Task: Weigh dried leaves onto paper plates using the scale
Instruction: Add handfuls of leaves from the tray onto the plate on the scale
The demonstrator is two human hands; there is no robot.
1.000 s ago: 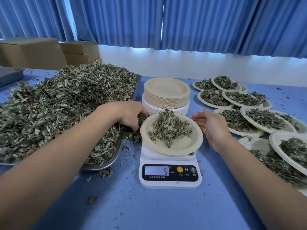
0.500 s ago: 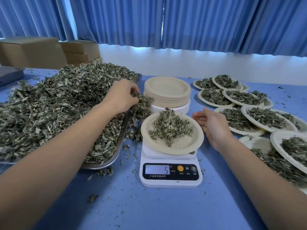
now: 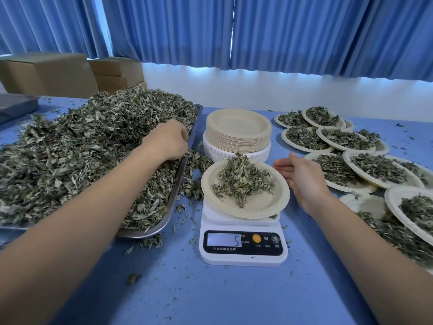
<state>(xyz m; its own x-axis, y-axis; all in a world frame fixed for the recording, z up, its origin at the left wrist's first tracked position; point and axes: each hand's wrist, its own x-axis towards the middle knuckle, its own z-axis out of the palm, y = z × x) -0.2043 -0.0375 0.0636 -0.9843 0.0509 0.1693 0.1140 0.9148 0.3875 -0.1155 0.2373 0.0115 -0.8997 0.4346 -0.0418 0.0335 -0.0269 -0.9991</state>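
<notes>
Resting at the right rim of a metal tray (image 3: 175,191), the left hand (image 3: 167,139) sits left of centre in the frame. It is turned knuckles-up with its fingers curled down into the loose dried leaves (image 3: 93,148) heaped there. The back of the hand hides the fingertips, so I cannot tell whether they grip any leaves.

The right hand (image 3: 302,177) is right of centre, its fingers straight and relaxed and the palm turned toward the middle. It holds nothing. It is just beside the right edge of the paper plate (image 3: 269,207) on the scale (image 3: 242,256), with a narrow gap showing between them.

That plate sits tilted a little on the white kitchen scale at lower centre and carries a small mound of leaves (image 3: 243,181). The scale's display (image 3: 224,239) reads 5.

Behind the scale stands a stack of empty paper plates (image 3: 237,130), tan ones on top of white ones. Filled plates (image 3: 351,160) overlap one another along the right side of the frame. Leaf crumbs lie scattered over the blue worktop (image 3: 234,299).

Cardboard boxes (image 3: 58,73) stand in the upper left, and blue curtains (image 3: 293,31) hang across the top.
</notes>
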